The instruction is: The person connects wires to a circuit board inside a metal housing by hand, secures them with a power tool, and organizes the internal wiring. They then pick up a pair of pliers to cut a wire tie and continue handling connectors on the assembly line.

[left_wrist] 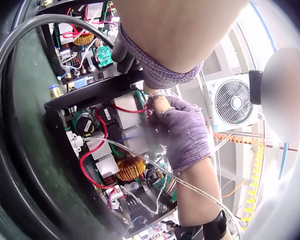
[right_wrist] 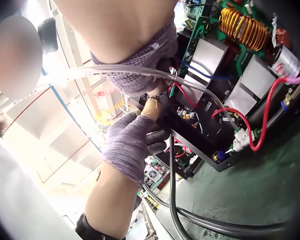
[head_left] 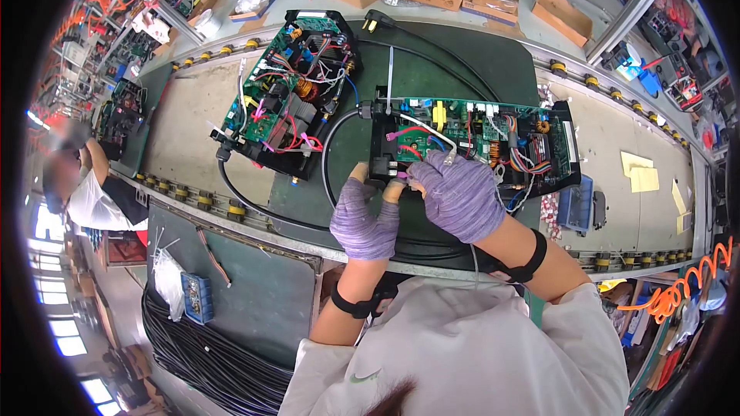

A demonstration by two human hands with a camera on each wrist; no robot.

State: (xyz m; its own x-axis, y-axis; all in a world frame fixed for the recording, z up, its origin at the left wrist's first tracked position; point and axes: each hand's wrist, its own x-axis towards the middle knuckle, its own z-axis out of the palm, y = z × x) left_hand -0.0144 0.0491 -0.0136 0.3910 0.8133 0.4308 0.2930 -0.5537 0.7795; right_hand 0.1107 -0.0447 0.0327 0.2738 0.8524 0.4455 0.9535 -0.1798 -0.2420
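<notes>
Green mat [head_left: 501, 54] | black chassis [head_left: 378, 139] | left fingers [head_left: 360, 173], right fingers [head_left: 420, 176] at its corner; grip obscured, cannot tell

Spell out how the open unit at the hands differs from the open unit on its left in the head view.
The unit at the hands lies roughly crosswise in the head view; the left unit slants steeply. The left hand and right hand are at the first; neither is at the left unit. Both have black housings, green circuit boards and exposed red wires.
</notes>
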